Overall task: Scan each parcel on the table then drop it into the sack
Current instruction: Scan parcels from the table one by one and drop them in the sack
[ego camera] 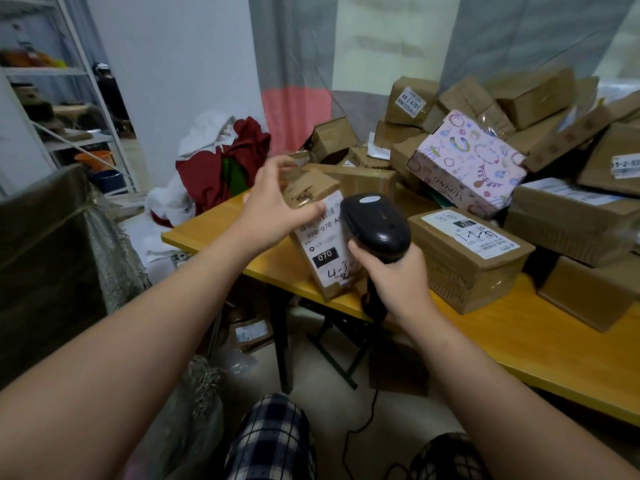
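Note:
My left hand (273, 199) grips a small brown parcel (320, 237) by its top end and holds it tilted over the near left corner of the yellow table (519, 327). Its white label, marked 070, faces up. My right hand (398, 278) holds a black barcode scanner (375, 225) by the handle, its head right over the label's right edge. The sack (52, 258), a grey-brown woven bag, stands at the left beside the table.
Several brown parcels are heaped on the table's right and far side, among them a pink patterned box (467, 161) and a labelled box (467, 254) right of the scanner. Red and white cloth (221, 168) lies behind the table corner. Metal shelving (69, 98) stands far left.

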